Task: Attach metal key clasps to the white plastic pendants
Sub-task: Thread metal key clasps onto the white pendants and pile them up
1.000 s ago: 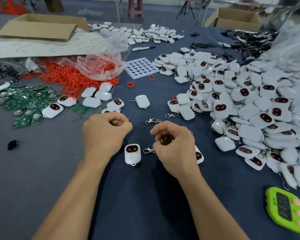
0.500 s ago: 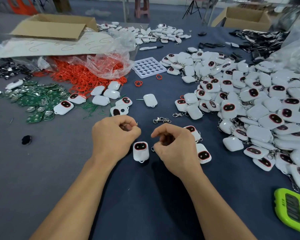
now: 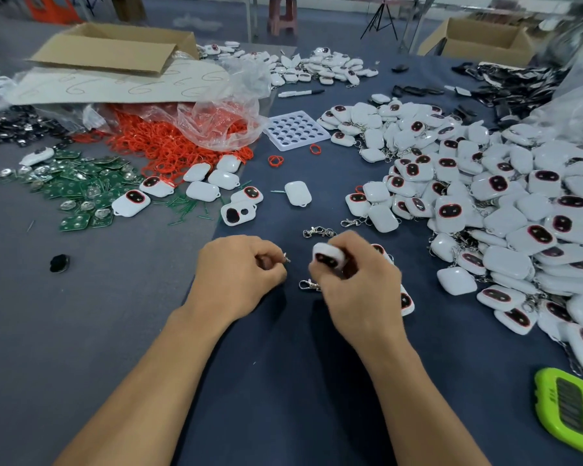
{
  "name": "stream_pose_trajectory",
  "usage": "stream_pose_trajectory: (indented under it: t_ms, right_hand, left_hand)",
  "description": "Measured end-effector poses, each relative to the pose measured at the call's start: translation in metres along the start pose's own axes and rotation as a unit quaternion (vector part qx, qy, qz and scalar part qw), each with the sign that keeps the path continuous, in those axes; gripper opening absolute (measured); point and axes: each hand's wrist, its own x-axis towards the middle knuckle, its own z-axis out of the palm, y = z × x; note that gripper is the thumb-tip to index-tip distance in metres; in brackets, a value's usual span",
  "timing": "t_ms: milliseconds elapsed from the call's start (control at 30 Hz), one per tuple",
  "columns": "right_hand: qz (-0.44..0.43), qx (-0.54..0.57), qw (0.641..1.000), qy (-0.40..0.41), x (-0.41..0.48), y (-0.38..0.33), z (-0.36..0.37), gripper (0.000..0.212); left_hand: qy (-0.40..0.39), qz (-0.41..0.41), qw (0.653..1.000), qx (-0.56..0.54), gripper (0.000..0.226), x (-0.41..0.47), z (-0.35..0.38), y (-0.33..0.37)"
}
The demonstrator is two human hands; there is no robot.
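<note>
Closing the gap between pendant and clasp

From my remote seat I see my right hand [image 3: 357,284] curled round a white pendant [image 3: 327,258], pinching it just above the dark table cloth [image 3: 283,381] with its dark window turned up toward me. My left hand [image 3: 239,274] is curled too, its fingertips pinching a small metal piece [image 3: 286,258] that I take for a clasp ring, though it is too small to be sure. The pendant lies just right of that metal tip, near but apart, and its long axis seems to run across toward the left hand. Motion blur hides which end carries the eyelet. I judge the right hand should carry it leftward. A loose clasp [image 3: 308,284] lies on the cloth between the hands, nearer the right.
</note>
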Motion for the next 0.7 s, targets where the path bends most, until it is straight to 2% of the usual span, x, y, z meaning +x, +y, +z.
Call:
stream_pose_trajectory:
  t_ms: [100, 267, 367, 433, 467, 533, 600, 667, 700]
  right_hand:
    - [0.051, 0.048, 0.997, 0.036, 0.004, 0.001, -0.006, 0.021]
    - [0.086, 0.161, 0.982, -0.056, 0.007, 0.0, 0.0, 0.028]
    - [0.099, 0.165, 0.978, -0.076, 0.009, 0.0, 0.003, 0.028]
    - [0.108, 0.17, 0.977, -0.068, 0.009, 0.002, 0.003, 0.029]
    - [0.109, 0.168, 0.978, -0.061, 0.009, 0.002, 0.002, 0.03]
    - [0.117, 0.184, 0.975, -0.047, 0.008, -0.002, -0.002, 0.032]
    - [0.161, 0.3, 0.936, -0.086, 0.008, -0.003, -0.006, 0.025]
    - [0.203, 0.392, 0.869, -0.222, 0.005, -0.005, -0.011, 0.015]
    - [0.204, 0.392, 0.851, -0.286, 0.003, -0.006, -0.012, 0.013]
  left_hand:
    - [-0.025, 0.039, 0.998, 0.049, 0.01, 0.0, 0.008, 0.004]
    - [-0.029, 0.062, 0.992, 0.107, 0.004, -0.001, 0.013, 0.008]
    - [0.058, -0.017, 0.993, 0.105, 0.006, -0.001, 0.011, 0.009]
    - [0.157, -0.094, 0.978, 0.105, 0.014, 0.002, 0.006, 0.006]
    - [0.182, -0.119, 0.968, 0.124, 0.017, 0.002, 0.003, 0.004]
    - [0.155, -0.117, 0.959, 0.206, 0.019, 0.002, 0.002, 0.004]
    - [0.087, -0.08, 0.96, 0.253, 0.016, -0.003, 0.009, 0.01]
    - [0.033, -0.06, 0.971, 0.23, 0.013, -0.005, 0.017, 0.014]
    - [0.016, -0.061, 0.977, 0.202, 0.011, -0.003, 0.017, 0.013]
